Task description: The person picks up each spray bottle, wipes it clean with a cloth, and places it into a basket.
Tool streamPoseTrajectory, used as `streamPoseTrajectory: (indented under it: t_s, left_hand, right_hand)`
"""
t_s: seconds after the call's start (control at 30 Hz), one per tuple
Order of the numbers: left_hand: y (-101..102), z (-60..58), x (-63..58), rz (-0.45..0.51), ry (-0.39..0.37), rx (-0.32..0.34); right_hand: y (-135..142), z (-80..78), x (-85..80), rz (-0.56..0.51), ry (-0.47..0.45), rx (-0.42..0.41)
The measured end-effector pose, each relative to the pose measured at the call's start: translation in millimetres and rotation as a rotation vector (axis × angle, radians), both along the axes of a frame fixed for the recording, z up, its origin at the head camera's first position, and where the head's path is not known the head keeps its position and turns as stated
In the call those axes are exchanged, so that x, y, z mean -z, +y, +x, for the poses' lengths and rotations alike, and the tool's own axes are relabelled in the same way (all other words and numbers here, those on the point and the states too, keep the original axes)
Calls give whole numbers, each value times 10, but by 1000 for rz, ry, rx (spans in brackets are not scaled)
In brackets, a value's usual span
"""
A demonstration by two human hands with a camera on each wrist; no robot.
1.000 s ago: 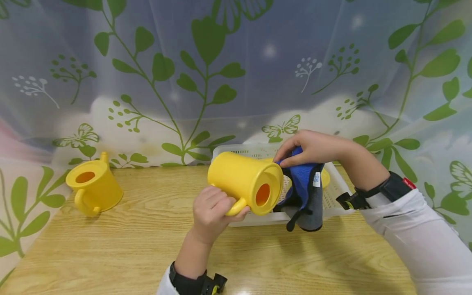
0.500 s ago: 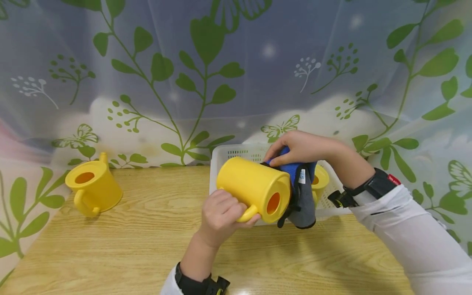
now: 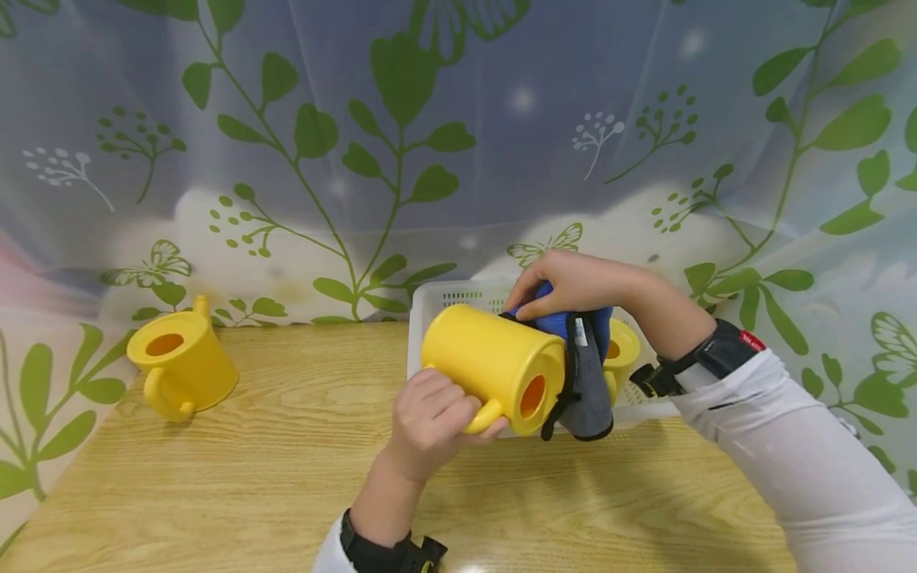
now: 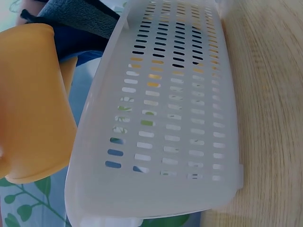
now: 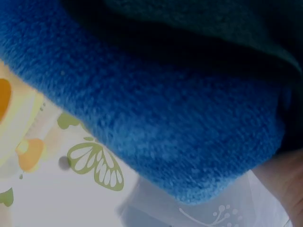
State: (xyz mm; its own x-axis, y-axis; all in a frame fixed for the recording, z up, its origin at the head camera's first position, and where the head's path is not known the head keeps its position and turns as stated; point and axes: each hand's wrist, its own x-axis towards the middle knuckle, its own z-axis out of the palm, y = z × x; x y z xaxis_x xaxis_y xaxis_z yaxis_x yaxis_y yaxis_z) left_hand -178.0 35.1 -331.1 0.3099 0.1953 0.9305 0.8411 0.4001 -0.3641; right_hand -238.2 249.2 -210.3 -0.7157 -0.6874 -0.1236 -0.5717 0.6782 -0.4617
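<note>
Above the basket [image 4: 156, 191], the left hand [image 3: 433, 418] grips the tilted yellow can [image 3: 487, 358] by its handle [image 3: 485, 415], ideally firmly enough that the cloth [image 3: 591, 398] pinched in the right hand [image 3: 569, 282] presses evenly.

Cloth [image 3: 589, 383] closer to held can [image 3: 489, 355]

Wooden table [image 3: 251, 485]: one
White slotted basket [image 4: 158, 118]: just the one
Yellow watering cans [image 3: 487, 350]: three by my count, one held, then the tabletop can [image 3: 204, 370] and the basket can [image 3: 626, 344]
Blue-and-grey cloth [image 3: 589, 390]: one, as far as I can see
Left hand [image 3: 433, 410] plus right hand [image 3: 566, 286]: two, one person's pair
Black wrist straps [image 3: 376, 545]: two
White sleeves [image 3: 781, 469]: two
</note>
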Motion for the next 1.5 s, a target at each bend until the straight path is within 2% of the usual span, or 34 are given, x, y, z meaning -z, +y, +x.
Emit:
streamPoseTrajectory:
  t_s: [0.17,0.3,0.5,0.67,0.83,0.97,1.13,1.33,1.5]
  left_hand:
    - [-23,-21,-5,34,-21,25]
    - [-43,-35,3,61,-35,42]
    - [-65,-62,16,92,-20,27]
    - [-87,-79,32,117,-20,25]
    - [-95,-89,22,122,-14,33]
    - [-95,-87,29,117,-14,31]
    - [-87,-82,37,118,-22,29]
    - [-52,-74,41,105,-20,33]
    - [-39,-70,45,104,-18,30]
  right_hand:
    - [48,57,-4,-13,19,-22]
    - [63,125,-16,-5,76,-32]
    - [71,192,-33,45,155,-31]
    - [144,229,-46,107,203,2]
    - [253,253,-64,125,205,61]
    - [269,260,-59,126,202,70]
    - [205,227,-37,123,211,41]
    - [6,202,-5,108,205,-45]
    - [-104,197,-15,101,211,-45]
